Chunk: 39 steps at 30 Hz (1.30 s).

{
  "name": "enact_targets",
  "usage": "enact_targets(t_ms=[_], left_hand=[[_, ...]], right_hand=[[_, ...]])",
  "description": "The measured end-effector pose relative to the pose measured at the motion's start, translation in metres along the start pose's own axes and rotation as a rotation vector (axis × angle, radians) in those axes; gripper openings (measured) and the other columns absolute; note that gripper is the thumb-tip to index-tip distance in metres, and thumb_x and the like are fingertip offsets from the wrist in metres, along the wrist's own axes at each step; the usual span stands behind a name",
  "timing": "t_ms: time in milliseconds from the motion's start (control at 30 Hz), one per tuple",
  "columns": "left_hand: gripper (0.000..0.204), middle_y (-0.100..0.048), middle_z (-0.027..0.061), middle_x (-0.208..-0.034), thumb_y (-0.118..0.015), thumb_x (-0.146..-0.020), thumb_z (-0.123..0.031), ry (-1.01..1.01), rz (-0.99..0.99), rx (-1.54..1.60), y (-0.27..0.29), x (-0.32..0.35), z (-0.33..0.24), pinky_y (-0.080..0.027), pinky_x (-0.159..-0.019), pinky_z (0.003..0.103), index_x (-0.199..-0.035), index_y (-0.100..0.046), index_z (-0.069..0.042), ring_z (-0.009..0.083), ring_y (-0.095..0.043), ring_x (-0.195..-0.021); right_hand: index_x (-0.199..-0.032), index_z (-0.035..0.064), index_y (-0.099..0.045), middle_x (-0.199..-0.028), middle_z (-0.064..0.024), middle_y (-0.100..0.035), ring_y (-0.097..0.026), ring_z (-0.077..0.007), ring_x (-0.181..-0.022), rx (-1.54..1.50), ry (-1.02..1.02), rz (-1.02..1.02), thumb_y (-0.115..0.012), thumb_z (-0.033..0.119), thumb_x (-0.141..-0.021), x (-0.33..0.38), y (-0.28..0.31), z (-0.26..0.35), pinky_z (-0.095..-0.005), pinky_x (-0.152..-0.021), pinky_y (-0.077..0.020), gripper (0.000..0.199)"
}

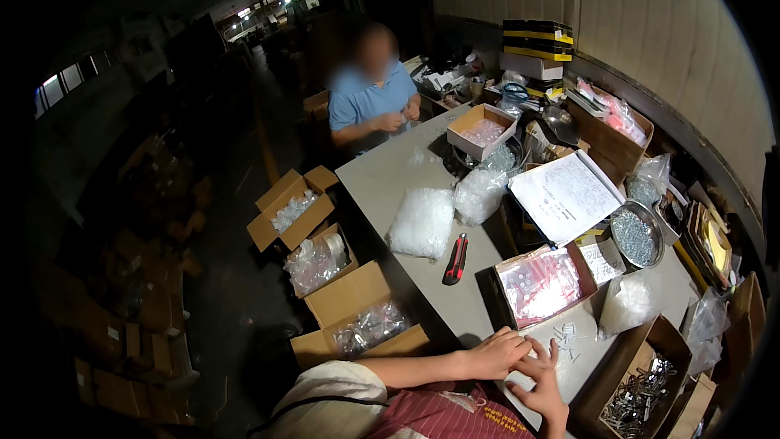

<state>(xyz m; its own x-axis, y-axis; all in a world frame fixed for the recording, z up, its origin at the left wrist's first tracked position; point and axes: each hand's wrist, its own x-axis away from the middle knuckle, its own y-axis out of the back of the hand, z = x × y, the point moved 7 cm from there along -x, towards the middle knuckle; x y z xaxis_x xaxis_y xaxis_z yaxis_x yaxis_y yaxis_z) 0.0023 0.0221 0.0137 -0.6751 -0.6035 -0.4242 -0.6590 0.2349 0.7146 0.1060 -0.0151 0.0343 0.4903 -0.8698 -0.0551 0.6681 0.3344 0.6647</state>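
At the table's near edge my left hand (497,354) is closed, fingers curled down and meeting my right hand. My right hand (540,378) has its thumb and forefinger bent toward the left, other fingers raised a little apart. Whatever lies between the fingertips is too small or hidden to make out. Just beyond them is a scatter of small pale pin-like pieces (567,341) on the tabletop. Behind the hands stands an open carton (591,266) filled with flat clear packets (539,283) with reddish contents. A red and black box cutter (457,260) lies farther left.
Stuffed clear bags (421,223) sit mid-table, near a clipboard with paper (565,195) and a bowl of small metal parts (637,236). A box of metal hardware (642,390) stands at right. Open cartons (349,297) line the left side. Across the table a person in blue (374,110) handles something small.
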Motion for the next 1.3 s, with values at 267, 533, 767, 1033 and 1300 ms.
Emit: enact_targets(t_ms=[267, 533, 767, 1033, 1300], left_hand=[[0.023, -0.063, 0.0150, -0.091, -0.074, -0.077, -0.009, 0.352, 0.079, 0.166, -0.031, 0.006, 0.023, -0.042, -0.084, 0.047, -0.090, -0.055, -0.005, 0.0369, -0.060, -0.095], [0.028, -0.061, 0.0131, -0.084, -0.077, -0.076, -0.008, 0.336, 0.118, 0.331, -0.065, -0.029, 0.011, -0.045, -0.082, 0.047, -0.089, -0.053, -0.006, 0.0376, -0.061, -0.090], [0.025, -0.062, 0.0122, -0.083, -0.078, -0.078, -0.011, 0.231, 0.143, 0.330, -0.086, -0.056, 0.014, -0.045, -0.083, 0.046, -0.088, -0.056, -0.007, 0.0359, -0.061, -0.089], [0.013, -0.067, 0.0171, -0.083, -0.072, -0.080, -0.012, 0.264, 0.207, 0.364, -0.087, -0.053, 0.026, -0.050, -0.075, 0.048, -0.085, -0.062, -0.004, 0.0382, -0.064, -0.083], [0.020, -0.069, 0.0119, -0.087, -0.077, -0.081, -0.011, 0.350, 0.203, 0.428, -0.090, -0.062, 0.030, -0.052, -0.073, 0.039, -0.092, -0.062, -0.005, 0.0300, -0.067, -0.081]], right_hand=[[-0.144, -0.0055, -0.036, -0.129, -0.0324, -0.044, -0.058, -0.0473, -0.107, 0.357, -0.646, -0.399, -0.090, 0.039, -0.070, 0.069, 0.056, -0.142, -0.0482, -0.092, -0.0506, 0.101], [-0.141, -0.0012, -0.039, -0.123, -0.0291, -0.042, -0.058, -0.0460, -0.098, 0.369, -0.643, -0.449, -0.095, 0.034, -0.062, 0.057, 0.041, -0.206, -0.0476, -0.087, -0.0512, 0.102], [-0.105, 0.0015, -0.062, -0.097, -0.0212, -0.057, -0.061, -0.0415, -0.083, 0.352, -0.454, -0.530, -0.076, 0.010, -0.081, 0.023, 0.058, -0.171, -0.0470, -0.073, -0.0502, 0.028], [-0.111, 0.0059, -0.069, -0.091, -0.0177, -0.066, -0.065, -0.0385, -0.083, 0.277, -0.545, -0.633, -0.064, 0.006, -0.089, 0.054, 0.065, -0.189, -0.0452, -0.073, -0.0511, 0.023], [-0.113, 0.0004, -0.073, -0.081, -0.0034, -0.070, -0.062, -0.0059, -0.073, -0.519, -0.556, -0.920, -0.071, 0.013, -0.093, 0.088, 0.068, -0.174, -0.0249, -0.067, -0.0514, 0.024]])
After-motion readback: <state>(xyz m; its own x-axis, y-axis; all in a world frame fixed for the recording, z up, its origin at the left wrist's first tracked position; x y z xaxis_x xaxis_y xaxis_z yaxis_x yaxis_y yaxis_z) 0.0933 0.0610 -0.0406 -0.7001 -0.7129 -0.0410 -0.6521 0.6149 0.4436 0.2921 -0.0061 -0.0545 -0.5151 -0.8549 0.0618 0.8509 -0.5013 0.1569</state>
